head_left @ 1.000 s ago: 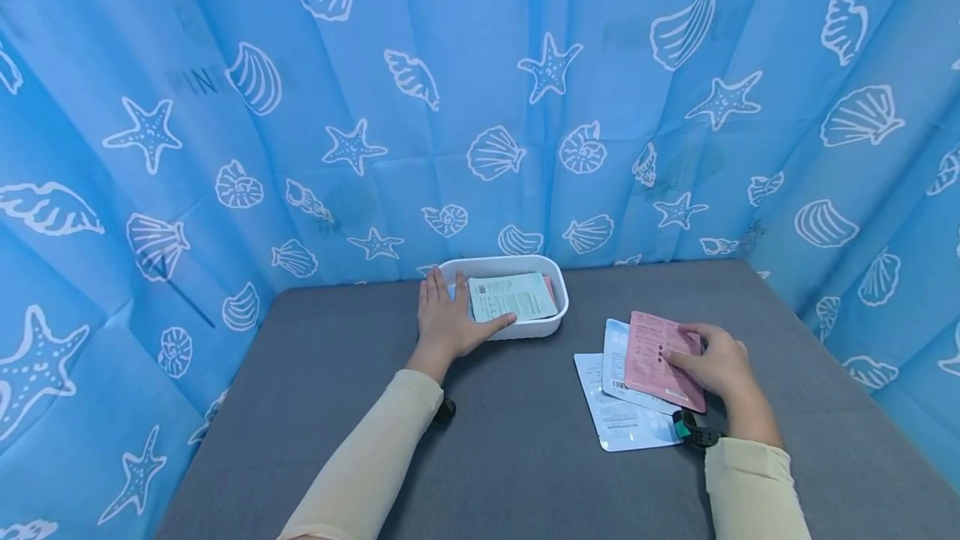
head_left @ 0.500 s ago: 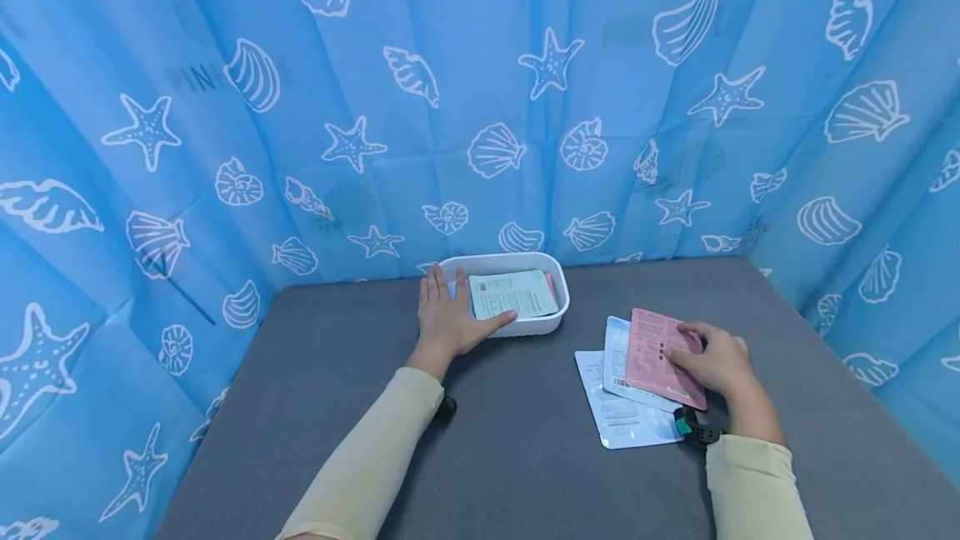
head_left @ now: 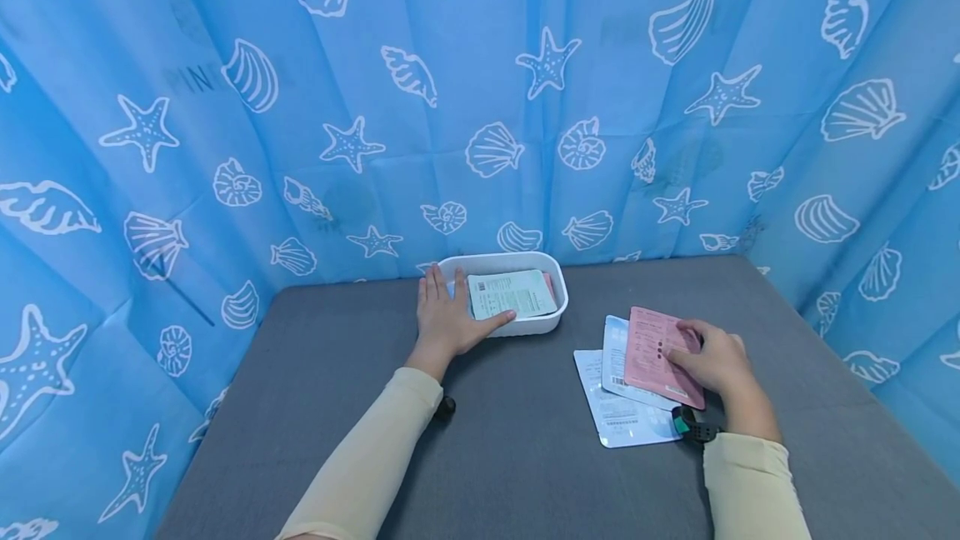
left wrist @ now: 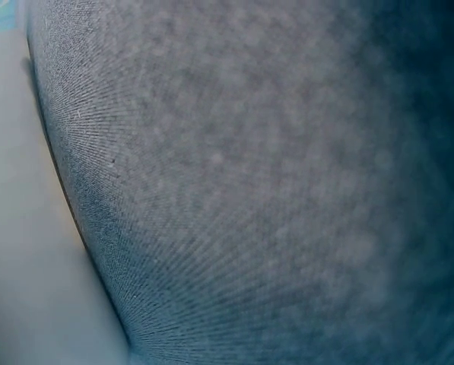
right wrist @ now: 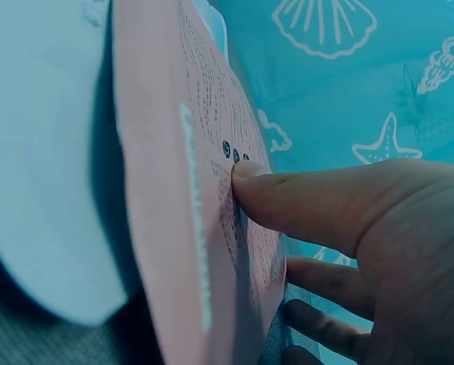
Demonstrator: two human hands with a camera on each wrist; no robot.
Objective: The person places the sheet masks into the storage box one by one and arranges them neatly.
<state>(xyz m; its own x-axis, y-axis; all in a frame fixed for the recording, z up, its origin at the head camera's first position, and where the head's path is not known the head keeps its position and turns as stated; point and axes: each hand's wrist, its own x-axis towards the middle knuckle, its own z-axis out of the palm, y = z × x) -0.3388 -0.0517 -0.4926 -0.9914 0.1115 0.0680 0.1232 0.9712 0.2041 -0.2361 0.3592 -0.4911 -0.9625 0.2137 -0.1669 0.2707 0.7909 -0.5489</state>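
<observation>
My left hand (head_left: 447,319) rests across the left end of a white oblong container (head_left: 553,325), with its fingers spread and its thumb along the front rim. Inside that container lies a pale green packet (head_left: 517,294), over a pink one that peeks out at the right. To the right, my right hand (head_left: 720,361) pinches a pink face mask packet (head_left: 654,352), thumb on the printed face and fingers at its far edge. In the right wrist view the pink packet (right wrist: 166,198) stands apart from a pale packet (right wrist: 48,152). The left wrist view shows no hand.
Two pale blue-white packets overlap under the pink one, the lower packet (head_left: 618,423) nearest me. The grey tabletop (head_left: 540,457) ends at a blue shell-print curtain (head_left: 420,148) behind and at both sides.
Both hands and the packets keep their places. Only the whole head view shifts slightly.
</observation>
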